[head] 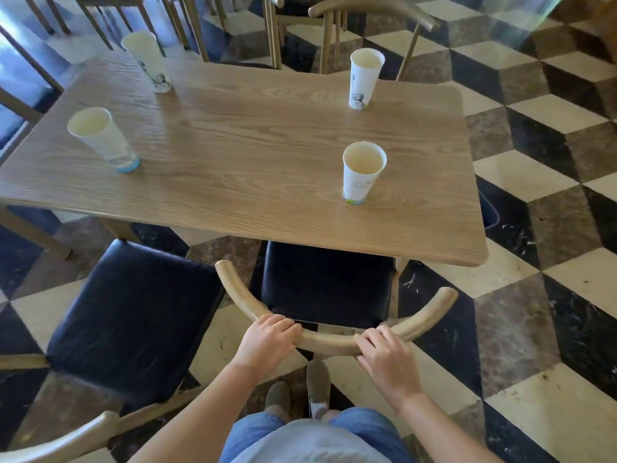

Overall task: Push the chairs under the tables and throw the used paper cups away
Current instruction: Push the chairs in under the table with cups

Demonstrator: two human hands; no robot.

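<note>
A chair with a dark seat [325,285] and a curved wooden backrest [424,317] stands at the near edge of the wooden table [253,155], its seat partly under the top. My left hand [267,339] and my right hand [384,355] both grip the backrest. Several white paper cups stand upright on the table: one near me [362,172], one at the far right [364,78], one at the left [103,138], one at the far left [148,61]. A second chair [133,322] stands pulled out to my left.
More wooden chairs [374,15] stand beyond the table's far side. A table leg [36,235] shows at the left. The floor [534,228] is a black, brown and cream cube-pattern tile. My shoes [300,392] are just behind the chair I hold.
</note>
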